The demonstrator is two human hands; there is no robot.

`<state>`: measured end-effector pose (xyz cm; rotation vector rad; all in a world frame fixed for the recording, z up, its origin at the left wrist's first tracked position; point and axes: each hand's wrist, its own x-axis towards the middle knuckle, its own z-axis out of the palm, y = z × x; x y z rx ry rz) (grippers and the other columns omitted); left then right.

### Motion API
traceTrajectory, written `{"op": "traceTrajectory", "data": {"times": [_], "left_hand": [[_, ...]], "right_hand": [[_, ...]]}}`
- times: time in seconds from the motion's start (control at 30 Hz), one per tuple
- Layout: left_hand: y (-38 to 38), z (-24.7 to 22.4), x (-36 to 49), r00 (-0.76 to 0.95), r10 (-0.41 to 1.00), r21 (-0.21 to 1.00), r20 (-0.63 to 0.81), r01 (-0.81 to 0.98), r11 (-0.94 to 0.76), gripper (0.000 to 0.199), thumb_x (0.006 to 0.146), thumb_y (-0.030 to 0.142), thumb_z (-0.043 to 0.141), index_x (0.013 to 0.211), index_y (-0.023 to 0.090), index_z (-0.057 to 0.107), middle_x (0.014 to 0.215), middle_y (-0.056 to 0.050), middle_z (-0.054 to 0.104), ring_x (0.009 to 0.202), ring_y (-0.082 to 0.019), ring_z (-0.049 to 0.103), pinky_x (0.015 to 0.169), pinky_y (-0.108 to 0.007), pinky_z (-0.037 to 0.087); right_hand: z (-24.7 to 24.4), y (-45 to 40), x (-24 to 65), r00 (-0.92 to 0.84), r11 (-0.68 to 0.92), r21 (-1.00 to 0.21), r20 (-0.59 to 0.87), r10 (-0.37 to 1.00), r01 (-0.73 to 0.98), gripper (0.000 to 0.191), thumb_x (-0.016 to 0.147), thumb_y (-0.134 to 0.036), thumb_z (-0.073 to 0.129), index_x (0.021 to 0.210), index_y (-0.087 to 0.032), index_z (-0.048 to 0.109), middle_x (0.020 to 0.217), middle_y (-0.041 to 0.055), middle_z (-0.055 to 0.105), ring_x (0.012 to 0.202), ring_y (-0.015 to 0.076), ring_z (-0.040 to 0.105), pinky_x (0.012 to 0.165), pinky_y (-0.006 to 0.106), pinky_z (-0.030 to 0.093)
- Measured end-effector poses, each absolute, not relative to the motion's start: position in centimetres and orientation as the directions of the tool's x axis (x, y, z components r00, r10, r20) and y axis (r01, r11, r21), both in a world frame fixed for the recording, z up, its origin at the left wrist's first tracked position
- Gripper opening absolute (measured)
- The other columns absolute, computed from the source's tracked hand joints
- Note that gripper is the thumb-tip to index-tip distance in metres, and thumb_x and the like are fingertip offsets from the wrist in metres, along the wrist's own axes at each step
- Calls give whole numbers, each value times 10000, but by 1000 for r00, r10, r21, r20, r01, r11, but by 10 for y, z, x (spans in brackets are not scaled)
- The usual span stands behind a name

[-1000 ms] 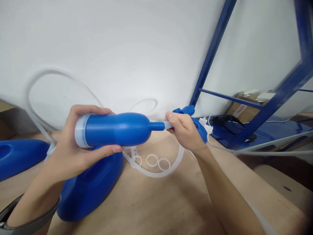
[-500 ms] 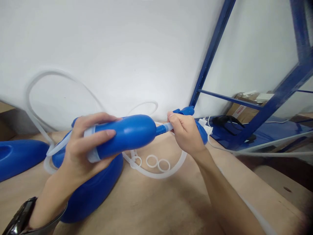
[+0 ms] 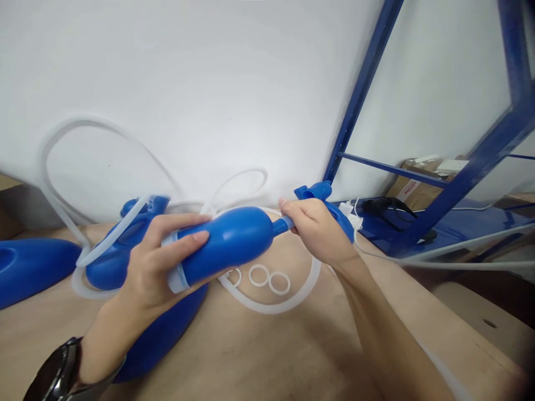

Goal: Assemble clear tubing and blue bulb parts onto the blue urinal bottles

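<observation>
My left hand (image 3: 152,267) is wrapped round a long blue plastic urinal cup (image 3: 238,234) with a translucent rim (image 3: 178,278). The cup lies sideways in the air, its narrow neck (image 3: 280,226) pointing right. At the neck's end, my right hand (image 3: 315,228) is closed on the end of a translucent hose (image 3: 270,308), its thumb on top. The hose end appears to be over the neck. A loop of this hose hangs down between the hands. Below the cup are several white rings (image 3: 259,275), one partly hidden by it.
Blue plastic bottles stand on the brown tabletop (image 3: 259,356), one (image 3: 104,262) behind my left hand and another (image 3: 37,270) at far left. A looped hose (image 3: 45,161) rises against the white wall. Blue shelving (image 3: 368,83) and a white power strip (image 3: 355,221) are at right.
The cup has moved right and slightly down with my left hand, its rim end lower. My right hand has shifted slightly left, still on the hose. More of the bottle behind shows.
</observation>
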<state>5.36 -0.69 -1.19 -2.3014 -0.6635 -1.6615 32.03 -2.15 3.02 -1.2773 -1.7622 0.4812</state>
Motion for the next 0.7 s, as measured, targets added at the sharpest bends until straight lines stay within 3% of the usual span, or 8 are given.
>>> {"op": "traceTrajectory", "data": {"times": [0.1,0.2,0.37,0.5,0.57,0.63,0.7], "left_hand": [[-13,-10,66,266,257,139,929,394,-909,600,766,328,914,1267,326,584,1118,-34,717,1010,-261,737,841,-466,656],[-22,-9,79,147,494,406,857,397,-823,584,741,389,901,1214,343,562,1124,-35,683,1060,-315,712,904,-547,623],[-35,-1,84,52,811,736,583,388,-555,460,705,499,904,1019,328,614,864,-1,695,712,-236,712,554,-367,617],[-37,4,81,105,955,944,277,155,-291,388,762,471,886,1021,292,659,812,6,727,643,-205,723,484,-291,597],[-37,5,83,194,979,998,64,-28,-60,359,777,461,875,1008,271,678,790,1,731,618,-211,725,450,-282,579],[-37,6,88,315,939,969,-137,-154,193,347,762,471,882,945,242,695,720,-7,718,605,-223,727,464,-294,593],[-37,7,93,387,889,915,-246,-208,344,355,736,474,904,866,222,691,660,-9,703,590,-216,722,501,-297,614]], "right_hand": [[28,-22,318,-37,452,-686,528,848,571,490,1022,-400,410,573,-242,291,541,-38,331,533,118,322,556,331,224],[25,-22,318,-1,500,-611,633,774,614,520,1037,-388,405,554,-243,278,514,-33,330,511,120,318,548,339,223],[17,-20,314,-6,514,-442,755,656,735,528,1049,-320,383,538,-242,278,474,-28,342,467,120,307,539,343,222],[10,-17,313,-77,519,-256,841,536,816,508,1041,-280,383,565,-249,207,455,-33,294,443,122,255,531,355,192],[8,-14,315,-144,528,-124,888,437,840,491,1029,-242,400,565,-251,239,454,-30,322,446,131,263,532,359,193],[5,-11,319,-213,540,4,921,325,841,473,1018,-206,417,562,-251,303,460,-21,382,454,140,300,535,360,210],[3,-7,324,-269,562,90,931,245,822,457,1021,-187,425,572,-249,367,477,-10,445,464,148,347,538,357,239]]}}
